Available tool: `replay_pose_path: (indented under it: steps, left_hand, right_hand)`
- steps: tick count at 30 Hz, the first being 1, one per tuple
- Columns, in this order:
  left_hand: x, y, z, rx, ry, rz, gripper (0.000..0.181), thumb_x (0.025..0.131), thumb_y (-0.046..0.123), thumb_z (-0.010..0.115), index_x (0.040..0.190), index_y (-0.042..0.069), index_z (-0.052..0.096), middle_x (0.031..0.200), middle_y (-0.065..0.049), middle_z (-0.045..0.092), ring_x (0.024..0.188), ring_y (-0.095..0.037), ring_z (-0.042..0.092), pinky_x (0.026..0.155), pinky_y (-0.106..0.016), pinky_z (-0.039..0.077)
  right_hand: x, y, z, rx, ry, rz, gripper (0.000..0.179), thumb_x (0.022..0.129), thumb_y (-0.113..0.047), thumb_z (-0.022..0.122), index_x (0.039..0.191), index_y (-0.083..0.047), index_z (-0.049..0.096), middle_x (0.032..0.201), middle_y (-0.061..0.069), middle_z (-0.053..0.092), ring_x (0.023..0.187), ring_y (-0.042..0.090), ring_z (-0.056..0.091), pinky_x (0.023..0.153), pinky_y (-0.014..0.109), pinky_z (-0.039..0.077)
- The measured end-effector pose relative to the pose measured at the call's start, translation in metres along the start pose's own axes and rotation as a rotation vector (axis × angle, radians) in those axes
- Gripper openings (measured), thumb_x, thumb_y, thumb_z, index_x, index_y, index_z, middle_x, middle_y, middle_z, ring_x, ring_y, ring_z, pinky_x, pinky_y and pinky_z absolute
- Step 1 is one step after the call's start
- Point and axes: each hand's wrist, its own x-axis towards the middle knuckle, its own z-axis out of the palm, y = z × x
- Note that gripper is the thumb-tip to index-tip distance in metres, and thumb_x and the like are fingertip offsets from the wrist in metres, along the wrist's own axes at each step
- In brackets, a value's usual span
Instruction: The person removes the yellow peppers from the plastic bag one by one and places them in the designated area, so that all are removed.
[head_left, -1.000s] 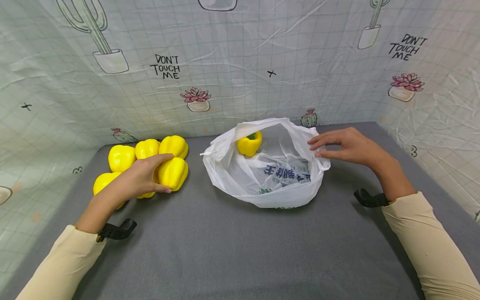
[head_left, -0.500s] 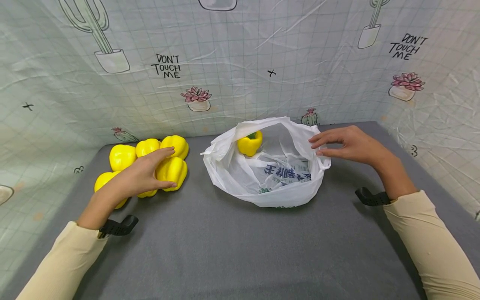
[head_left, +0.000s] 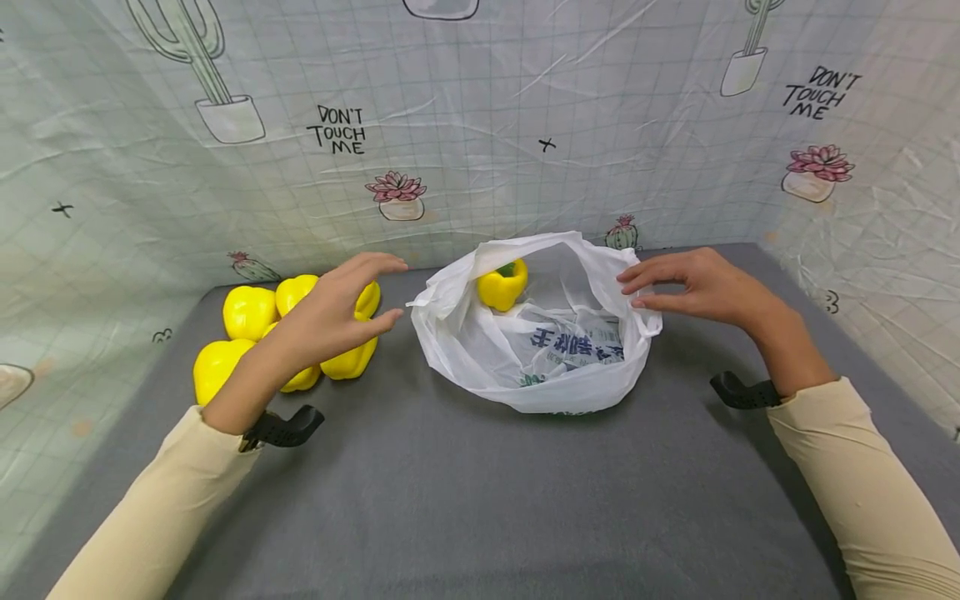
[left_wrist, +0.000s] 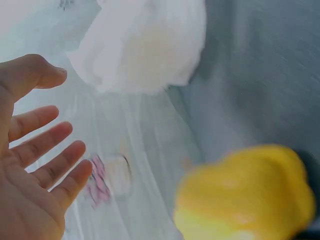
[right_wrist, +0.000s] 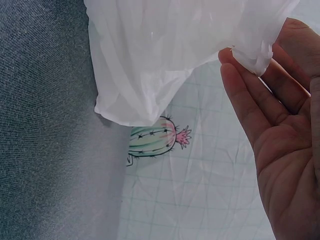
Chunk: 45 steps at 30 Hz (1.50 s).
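Note:
My left hand (head_left: pixel 330 312) hovers above the right side of a group of yellow bell peppers (head_left: pixel 249 312), fingers and thumb spread, holding nothing. In the left wrist view its palm and loose fingers show, with one blurred pepper (left_wrist: pixel 245 195) apart from them. A white plastic bag (head_left: pixel 517 396) stands with its mouth wide apart in the middle. One yellow bell pepper (head_left: pixel 501 287) lies inside it at the back left. My right hand (head_left: pixel 697 287) touches the bag's right rim with nearly straight fingers. In the right wrist view a bag strip (right_wrist: pixel 257 62) hangs between thumb and fingers.
A grey cloth (head_left: pixel 480 500) covers the table. Behind it hangs a pale curtain (head_left: pixel 480 108) printed with cacti and lettering, which also closes off both sides. Each wrist wears a black camera mount (head_left: pixel 288 427).
My left hand has lifted off the nearest pepper and moved right and away from me, bare. The peppers stay where they were. My right hand and the bag have barely moved.

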Motion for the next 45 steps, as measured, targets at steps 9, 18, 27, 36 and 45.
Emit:
replay_pose_path:
  steps: [9,18,27,36,45]
  left_hand:
    - [0.049,0.033,0.010,-0.039,-0.077,0.103,0.047,0.093,0.017,0.071,0.136,0.004,0.057,0.141,-0.011,0.056,0.133,-0.028,0.050,0.111,-0.047,0.042]
    - [0.094,0.052,0.028,-0.024,-0.273,0.082,0.050,0.094,0.016,0.068,0.141,0.005,0.053,0.143,-0.012,0.056,0.129,-0.029,0.053,0.109,-0.042,0.044]
    - [0.131,0.057,0.049,-0.081,-0.433,0.028,0.049,0.098,0.015,0.060,0.144,0.004,0.048,0.140,-0.017,0.058,0.128,-0.031,0.055,0.107,-0.040,0.046]
    - [0.160,0.052,0.071,-0.033,-0.503,-0.094,0.042,0.103,0.015,0.055,0.143,0.002,0.051,0.144,-0.016,0.054,0.134,-0.028,0.048,0.111,-0.037,0.041]
    - [0.166,0.043,0.070,0.041,-0.506,-0.190,0.051,0.097,0.018,0.069,0.142,0.002,0.054,0.145,-0.014,0.053,0.130,-0.027,0.047,0.110,-0.038,0.041]
  right_hand:
    - [0.001,0.002,0.002,0.003,-0.010,0.003,0.027,0.084,-0.004,0.081,0.109,-0.014,0.080,0.120,-0.001,0.074,0.115,-0.005,0.060,0.084,0.007,0.046]
    - [0.003,0.001,0.001,-0.001,-0.007,-0.005,0.027,0.084,-0.004,0.081,0.109,-0.015,0.079,0.120,-0.001,0.074,0.115,-0.001,0.062,0.085,0.007,0.046]
    - [0.003,0.000,0.004,-0.005,-0.015,0.000,0.027,0.085,-0.005,0.081,0.110,-0.016,0.079,0.121,-0.002,0.073,0.115,0.000,0.063,0.087,0.007,0.045]
    - [0.002,0.000,0.006,-0.004,-0.018,-0.001,0.028,0.085,-0.006,0.081,0.110,-0.019,0.079,0.121,-0.002,0.073,0.118,-0.001,0.061,0.088,0.006,0.044]
    - [0.005,0.001,0.006,-0.009,-0.008,-0.024,0.030,0.085,-0.005,0.081,0.112,-0.018,0.079,0.121,-0.002,0.073,0.118,0.001,0.062,0.088,0.007,0.044]
